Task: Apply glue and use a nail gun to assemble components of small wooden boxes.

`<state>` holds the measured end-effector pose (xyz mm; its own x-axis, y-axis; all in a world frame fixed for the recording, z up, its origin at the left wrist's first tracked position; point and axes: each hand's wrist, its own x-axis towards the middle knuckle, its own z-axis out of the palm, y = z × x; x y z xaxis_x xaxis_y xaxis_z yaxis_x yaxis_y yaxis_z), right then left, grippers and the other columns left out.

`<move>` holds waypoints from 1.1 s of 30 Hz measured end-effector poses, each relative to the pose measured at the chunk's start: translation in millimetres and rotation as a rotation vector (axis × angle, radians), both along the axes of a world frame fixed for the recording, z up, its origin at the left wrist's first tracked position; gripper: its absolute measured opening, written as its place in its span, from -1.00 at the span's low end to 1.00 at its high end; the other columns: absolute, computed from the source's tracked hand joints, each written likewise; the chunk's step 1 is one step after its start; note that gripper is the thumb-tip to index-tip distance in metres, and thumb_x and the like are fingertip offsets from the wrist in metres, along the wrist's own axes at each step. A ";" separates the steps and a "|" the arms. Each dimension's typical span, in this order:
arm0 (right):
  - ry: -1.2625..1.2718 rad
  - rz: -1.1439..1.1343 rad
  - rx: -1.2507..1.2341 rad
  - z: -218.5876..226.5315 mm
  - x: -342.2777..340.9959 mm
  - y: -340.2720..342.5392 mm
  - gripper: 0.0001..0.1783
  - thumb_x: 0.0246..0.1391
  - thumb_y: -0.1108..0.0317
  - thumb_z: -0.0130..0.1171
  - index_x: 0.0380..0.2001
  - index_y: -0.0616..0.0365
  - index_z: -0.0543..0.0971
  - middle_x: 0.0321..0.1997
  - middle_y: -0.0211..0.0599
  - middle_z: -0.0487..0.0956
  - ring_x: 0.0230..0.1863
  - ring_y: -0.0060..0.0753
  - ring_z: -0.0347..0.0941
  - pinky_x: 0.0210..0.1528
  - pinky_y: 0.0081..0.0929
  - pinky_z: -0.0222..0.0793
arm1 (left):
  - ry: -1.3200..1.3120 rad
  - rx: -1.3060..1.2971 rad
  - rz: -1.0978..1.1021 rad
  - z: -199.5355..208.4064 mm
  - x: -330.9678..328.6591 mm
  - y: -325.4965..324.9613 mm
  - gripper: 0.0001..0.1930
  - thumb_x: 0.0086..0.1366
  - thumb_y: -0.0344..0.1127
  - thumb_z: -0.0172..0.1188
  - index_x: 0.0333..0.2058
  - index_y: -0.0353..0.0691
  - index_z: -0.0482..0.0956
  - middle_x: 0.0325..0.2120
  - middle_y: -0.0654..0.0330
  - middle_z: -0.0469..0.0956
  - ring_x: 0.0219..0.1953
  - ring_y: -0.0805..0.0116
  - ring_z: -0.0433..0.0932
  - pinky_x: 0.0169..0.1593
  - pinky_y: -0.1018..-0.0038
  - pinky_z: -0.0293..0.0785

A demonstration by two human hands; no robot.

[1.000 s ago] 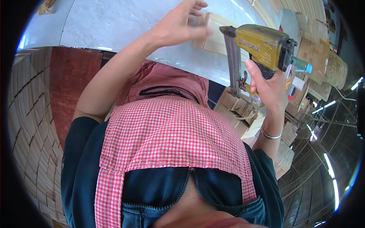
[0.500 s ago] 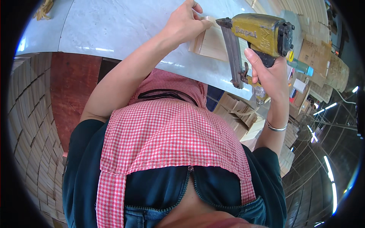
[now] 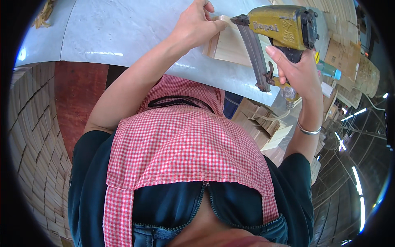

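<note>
My right hand (image 3: pixel 298 68) is wrapped round the grip of a yellow and black air nail gun (image 3: pixel 277 26) with a long, dark magazine. The gun's nose is at the upper edge of a pale wooden box piece (image 3: pixel 232 46); I cannot tell whether they touch. My left hand (image 3: pixel 199 24) is closed on the corner of this piece, thumb toward the nose, the other fingers partly cut off by the picture's top edge. The piece lies on a pale, shiny tabletop (image 3: pixel 127 31), partly behind the magazine.
Stacked wooden slats (image 3: pixel 35 140) rise at the left beside a reddish-brown board (image 3: pixel 80 99). An air hose (image 3: pixel 273 118) runs below the gun, near wooden boxes (image 3: pixel 257 123). Beyond my right hand stand a bottle with a blue cap (image 3: pixel 329 71) and cardboard (image 3: pixel 343 57).
The nail gun and my right hand have shifted a little to the right, and the gun's body sits slightly higher. My left hand keeps its hold on the wooden box piece, nearly still.
</note>
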<state>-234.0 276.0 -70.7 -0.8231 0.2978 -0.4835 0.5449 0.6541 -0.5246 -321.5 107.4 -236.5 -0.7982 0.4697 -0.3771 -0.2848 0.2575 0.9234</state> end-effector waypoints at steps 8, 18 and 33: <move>0.095 -0.164 0.082 -5.5 20.1 11.8 -0.67 0.11 0.22 0.39 -0.27 0.30 0.62 -0.69 -0.44 0.49 -0.78 -0.68 0.26 -0.74 -0.70 0.19 | 1.137 -0.231 0.080 -16.4 8.2 -14.5 -0.64 0.05 -0.37 0.33 -0.19 -0.34 0.43 -0.46 0.10 0.49 -0.35 0.09 0.52 -0.11 0.25 0.50; 0.069 -0.299 0.060 -19.1 51.0 47.2 -0.69 0.11 0.21 0.39 -0.31 0.27 0.63 -0.69 -0.47 0.48 -0.77 -0.67 0.26 -0.71 -0.69 0.22 | 1.256 -0.331 -0.413 -25.3 42.6 52.6 -0.51 -0.05 -0.23 0.44 -0.11 -0.17 0.51 0.02 0.03 0.49 0.07 0.09 0.42 0.27 0.21 0.23; -0.017 -0.249 0.041 -26.1 41.3 54.9 -0.61 0.11 0.15 0.40 -0.28 0.33 0.64 -0.70 -0.47 0.45 -0.76 -0.68 0.22 -0.71 -0.69 0.23 | 1.208 -0.260 -0.449 -19.8 37.5 45.5 -0.46 -0.09 -0.25 0.46 -0.10 -0.24 0.48 -0.03 0.03 0.48 -0.02 0.13 0.41 0.18 0.29 0.27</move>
<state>-192.7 330.9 -96.8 -0.7138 0.5102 -0.4798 0.7004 0.5187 -0.4903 -284.0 152.9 -256.3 -0.4884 0.8032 0.3411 0.8371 0.3208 0.4431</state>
